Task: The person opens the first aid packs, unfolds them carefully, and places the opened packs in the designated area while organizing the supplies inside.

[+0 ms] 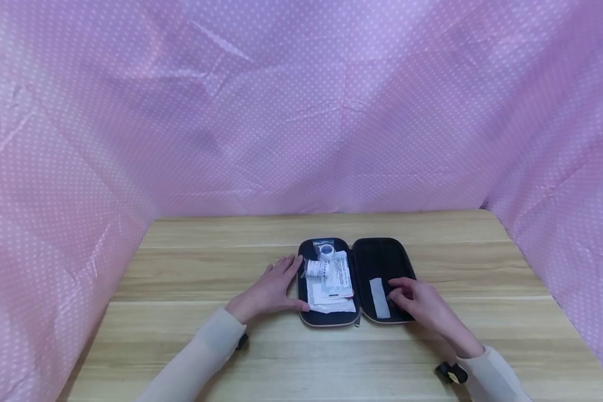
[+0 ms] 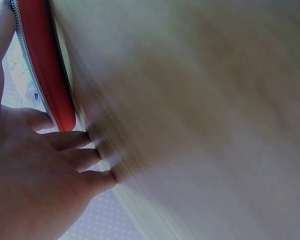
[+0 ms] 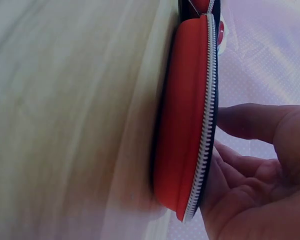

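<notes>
Case [image 1: 382, 258] on table [image 1: 206, 251], curtain [image 1: 301, 111] behind, packets [image 1: 338, 282] in case's left half, tape roll [image 1: 331, 253] behind them, strip [image 1: 379, 298] in right half

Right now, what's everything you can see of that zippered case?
The case lies open on the table, two rounded halves side by side. Its outer shell looks smooth and red, rimmed with a silvery zip; the lining is black. White packets and rolls lie in the left half, a pale strip in the right. The left hand touches its edge; whether the right hand does is unclear.
</notes>
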Motion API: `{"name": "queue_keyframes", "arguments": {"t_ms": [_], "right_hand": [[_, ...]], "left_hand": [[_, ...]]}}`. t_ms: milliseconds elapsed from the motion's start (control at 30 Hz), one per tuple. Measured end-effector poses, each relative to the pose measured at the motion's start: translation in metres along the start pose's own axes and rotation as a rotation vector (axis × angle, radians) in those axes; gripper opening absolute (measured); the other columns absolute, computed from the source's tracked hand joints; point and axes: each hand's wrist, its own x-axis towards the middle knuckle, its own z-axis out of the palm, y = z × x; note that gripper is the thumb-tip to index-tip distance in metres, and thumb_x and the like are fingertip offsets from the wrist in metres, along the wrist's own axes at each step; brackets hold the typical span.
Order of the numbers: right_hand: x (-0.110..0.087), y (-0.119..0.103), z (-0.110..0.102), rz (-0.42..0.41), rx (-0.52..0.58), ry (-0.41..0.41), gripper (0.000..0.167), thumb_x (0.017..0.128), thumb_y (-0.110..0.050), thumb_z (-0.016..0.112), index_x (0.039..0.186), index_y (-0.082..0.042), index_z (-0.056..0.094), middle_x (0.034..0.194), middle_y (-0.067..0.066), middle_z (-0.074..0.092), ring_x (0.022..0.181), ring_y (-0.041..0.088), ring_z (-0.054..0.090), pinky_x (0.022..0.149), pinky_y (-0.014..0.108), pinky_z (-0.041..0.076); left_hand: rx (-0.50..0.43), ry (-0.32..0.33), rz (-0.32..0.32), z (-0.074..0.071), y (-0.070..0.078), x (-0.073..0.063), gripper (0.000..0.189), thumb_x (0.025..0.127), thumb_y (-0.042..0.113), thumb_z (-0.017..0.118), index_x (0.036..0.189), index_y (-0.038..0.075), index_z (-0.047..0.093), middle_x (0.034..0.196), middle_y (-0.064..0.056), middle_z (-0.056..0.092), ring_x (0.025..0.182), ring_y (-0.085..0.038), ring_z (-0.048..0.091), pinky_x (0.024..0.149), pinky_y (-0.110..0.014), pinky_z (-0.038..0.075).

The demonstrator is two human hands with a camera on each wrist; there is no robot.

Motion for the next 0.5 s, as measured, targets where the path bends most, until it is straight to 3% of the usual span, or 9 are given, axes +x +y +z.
{"name": "queue_keyframes", "arguments": {"t_ms": [300, 500], "right_hand": [[0.0017, -0.0014, -0.0003, 0.01, -0.027, 0.012, 0.031, 0.099, -0.009, 0.067, 0.127, 0.006, 0.066, 0.104, 0.008, 0.073, 0.089, 0.017, 0.067, 0.079, 0.036, 0.058], [0.0008, 0.0012, -0.0004, -0.032, -0.094, 0.087, 0.033, 0.096, -0.009, 0.072, 0.125, 0.006, 0.066, 0.104, 0.011, 0.07, 0.09, 0.022, 0.068, 0.08, 0.042, 0.06]], "left_hand": [[-0.003, 0.003, 0.002, -0.0016, -0.0003, 0.0011, 0.121, 0.078, 0.065, 0.082, 0.166, 0.011, 0.02, 0.17, -0.02, 0.018, 0.158, -0.038, 0.013, 0.127, -0.056, 0.01], [0.001, -0.004, -0.005, -0.0016, 0.0006, 0.0011, 0.121, 0.078, 0.065, 0.082, 0.166, 0.012, 0.02, 0.17, -0.02, 0.018, 0.158, -0.037, 0.013, 0.127, -0.056, 0.009]]}}
